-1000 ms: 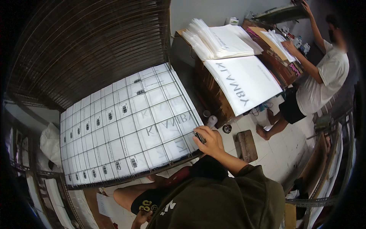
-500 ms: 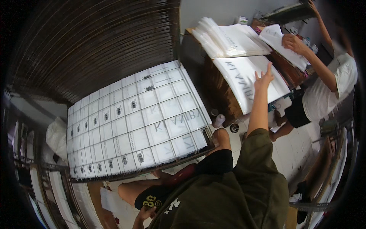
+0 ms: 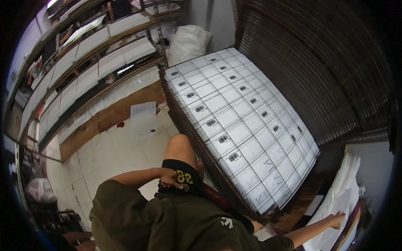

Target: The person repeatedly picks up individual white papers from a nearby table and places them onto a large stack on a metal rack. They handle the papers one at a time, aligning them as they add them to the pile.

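Note:
My left hand (image 3: 168,178) rests on my thigh, its fingers loose with nothing in them. At the lower right, my right arm stretches over white, translucent printed sheets (image 3: 322,234). My right hand (image 3: 336,219) is at the far edge of the top sheet, its fingers closed and seemingly pinching that edge; fine finger detail is too small to see. In front of me a wire drying rack (image 3: 251,180) carries rows of white printed sheets (image 3: 234,121) under its wire grid, with dark lettering and small dark printed blocks.
Raised wire racks (image 3: 318,62) stand hinged up behind the sheets. A shelf unit (image 3: 104,62) with white boards fills the left. One loose sheet (image 3: 143,119) lies on the tiled floor (image 3: 104,154). A white plastic sack (image 3: 188,44) stands beyond the rack.
My view has swung left, bringing shelves and floor in. The right hand, spread above the sheets before, has its fingers closed at the sheet's edge. My left hand stays on my thigh.

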{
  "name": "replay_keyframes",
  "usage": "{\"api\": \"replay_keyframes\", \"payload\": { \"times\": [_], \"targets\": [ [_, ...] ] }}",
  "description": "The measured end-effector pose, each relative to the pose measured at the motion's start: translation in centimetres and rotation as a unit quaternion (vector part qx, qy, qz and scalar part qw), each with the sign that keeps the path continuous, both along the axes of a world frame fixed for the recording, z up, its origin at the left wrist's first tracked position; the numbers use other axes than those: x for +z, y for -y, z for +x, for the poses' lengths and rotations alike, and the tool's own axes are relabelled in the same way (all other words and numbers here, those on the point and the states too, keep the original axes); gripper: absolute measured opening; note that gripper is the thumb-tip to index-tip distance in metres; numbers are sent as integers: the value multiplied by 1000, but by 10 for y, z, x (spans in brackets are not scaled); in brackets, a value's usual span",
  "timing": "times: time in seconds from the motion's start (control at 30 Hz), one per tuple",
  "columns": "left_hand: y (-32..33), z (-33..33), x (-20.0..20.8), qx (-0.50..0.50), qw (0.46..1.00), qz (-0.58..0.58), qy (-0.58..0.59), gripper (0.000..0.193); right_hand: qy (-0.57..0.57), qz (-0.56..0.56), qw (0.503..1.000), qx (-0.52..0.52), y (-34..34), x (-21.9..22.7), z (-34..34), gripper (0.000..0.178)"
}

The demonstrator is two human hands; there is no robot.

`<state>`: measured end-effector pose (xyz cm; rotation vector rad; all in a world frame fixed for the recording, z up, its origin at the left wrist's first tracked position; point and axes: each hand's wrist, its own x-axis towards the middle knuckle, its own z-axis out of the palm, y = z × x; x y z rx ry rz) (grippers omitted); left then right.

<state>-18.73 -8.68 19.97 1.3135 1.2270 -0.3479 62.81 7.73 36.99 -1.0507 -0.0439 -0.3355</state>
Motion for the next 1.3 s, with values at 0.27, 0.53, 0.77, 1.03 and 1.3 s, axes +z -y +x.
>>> {"api": "replay_keyframes", "payload": {
  "times": [0.27,0.53,0.77,1.03,1.3],
  "targets": [
    [-37,-23,-31,324,822,431,-185,49,310,-133,903,265,-67,164,-215,62],
    [-116,1,-22,452,780,312,-299,73,372,-275,429,776,-136,213,-452,70],
    [-131,-12,-39,425,805,297,-289,59,461,-358,189,790,-156,237,-617,50],
    [-139,-19,-53,388,812,295,-320,61,377,-251,268,850,-280,196,-668,64],
    [-147,-21,-31,362,836,270,-310,60,71,-180,463,865,-402,-14,-675,63]
  ]
}}
